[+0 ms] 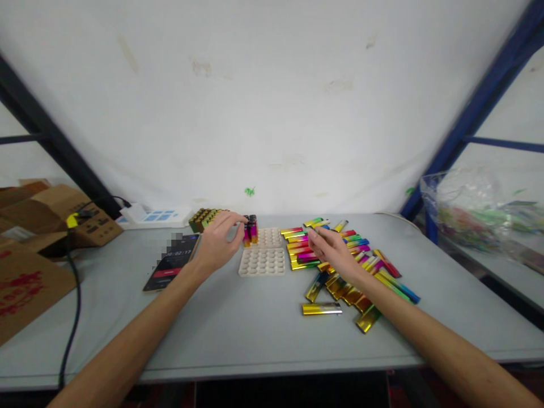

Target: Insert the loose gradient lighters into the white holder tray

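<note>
Fingertips of the left hand curve to the upright lighters at the left end of the back tray; that grip is partly open, a gap showing inside the thumb, and I can't tell whether it has hold of one. The right hand has its thumb and fingers drawn nearly together over the loose lighters spread on the tabletop; what lies between them I can't make out. Both forearms slant inward, the left hand's knuckles uppermost.
</note>
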A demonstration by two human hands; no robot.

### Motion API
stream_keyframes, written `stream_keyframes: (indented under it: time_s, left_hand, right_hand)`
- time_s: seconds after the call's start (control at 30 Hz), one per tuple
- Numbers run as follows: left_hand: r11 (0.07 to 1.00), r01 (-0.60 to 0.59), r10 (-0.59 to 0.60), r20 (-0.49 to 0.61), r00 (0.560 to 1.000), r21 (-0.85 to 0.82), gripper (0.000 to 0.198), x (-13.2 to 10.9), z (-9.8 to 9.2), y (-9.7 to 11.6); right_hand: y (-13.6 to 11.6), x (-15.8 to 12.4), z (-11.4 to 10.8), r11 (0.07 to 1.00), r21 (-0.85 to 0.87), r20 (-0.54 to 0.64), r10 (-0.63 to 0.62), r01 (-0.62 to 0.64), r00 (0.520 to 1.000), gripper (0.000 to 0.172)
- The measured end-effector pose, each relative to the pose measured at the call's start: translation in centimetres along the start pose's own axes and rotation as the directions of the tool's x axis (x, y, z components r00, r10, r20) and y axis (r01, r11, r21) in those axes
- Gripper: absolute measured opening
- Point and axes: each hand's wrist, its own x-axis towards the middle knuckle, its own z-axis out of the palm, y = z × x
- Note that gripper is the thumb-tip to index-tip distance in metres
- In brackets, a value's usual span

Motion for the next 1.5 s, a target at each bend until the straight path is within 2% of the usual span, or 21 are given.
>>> stream_keyframes:
  time_s: [0.17,0.3,0.43,0.63,0.73,0.83,0.9,0.97,1.03,1.13,1.33,1.43,1.5]
  left_hand:
    - [1.0,0.006,-0.006,0.006,1.0,-0.023,0.016,0.2,0.1,0.6]
    - [0.999,-0.02,0.021,0.014,1.0,-0.031,0.016,0.2,0.2,1.0]
    - [0.999,0.003,-0.002,0.032,0.999,-0.052,0.016,0.2,0.3,1.3]
    - [0.998,0.025,-0.026,-0.008,1.0,-0.055,0.017,0.4,0.0,1.6]
    - [0.996,0.033,-0.035,-0.02,0.999,-0.088,0.014,0.4,-0.2,2.3]
    - [0.976,0.09,-0.085,0.032,0.996,-0.199,0.013,0.1,0.2,3.7]
    - [0.928,0.174,-0.14,0.124,0.982,-0.331,0.014,-0.2,0.7,4.7]
    - [0.843,0.279,-0.203,0.207,0.957,-0.46,0.019,-0.5,1.4,5.6]
    - [0.73,0.39,-0.273,0.284,0.919,-0.561,0.025,-0.8,2.1,6.2]
    - [0.6,0.501,-0.327,0.381,0.865,-0.624,0.032,-1.3,2.9,6.5]
    - [0.51,0.577,-0.356,0.454,0.817,-0.638,0.028,-1.6,3.1,7.0]
    - [0.458,0.599,-0.353,0.484,0.801,-0.657,0.027,-1.1,2.4,7.4]
    - [0.461,0.591,-0.363,0.467,0.806,-0.662,0.028,-0.7,1.9,7.2]
  right_hand:
    - [0.6,0.0,0.4,0.945,-0.324,-0.114,-0.09,0.049,0.989,0.04]
    - [0.6,-0.1,0.6,0.901,-0.431,-0.123,-0.103,0.04,0.987,0.029]
    - [0.4,-0.2,0.6,0.903,-0.424,-0.119,-0.131,0.069,0.984,0.026]
    - [0.0,-0.2,0.8,0.932,-0.358,-0.131,-0.112,0.059,0.985,0.04]
    - [-0.2,-0.2,1.2,0.981,-0.187,-0.051,-0.056,0.045,0.997,0.04]
    - [-0.4,-0.3,1.6,0.994,-0.065,0.069,-0.083,0.088,0.994,0.037]
    - [-0.5,-0.5,1.9,0.992,-0.038,0.127,-0.114,0.12,0.985,0.033]
    - [-0.4,-0.7,2.2,0.996,0.006,0.154,-0.089,0.089,0.984,0.029]
    - [-0.3,-0.8,2.5,0.997,0.074,0.151,-0.042,0.031,0.988,0.036]
    - [0.0,-1.1,2.9,0.987,0.162,0.118,-0.017,-0.002,0.993,0.052]
    - [0.1,-1.2,3.4,0.981,0.195,0.12,-0.04,0.016,0.992,0.054]
    - [0.3,-1.1,3.4,0.989,0.131,0.105,-0.086,0.071,0.991,0.052]
    - [0.6,-0.9,3.2,0.991,0.06,0.073,-0.125,0.121,0.989,0.051]
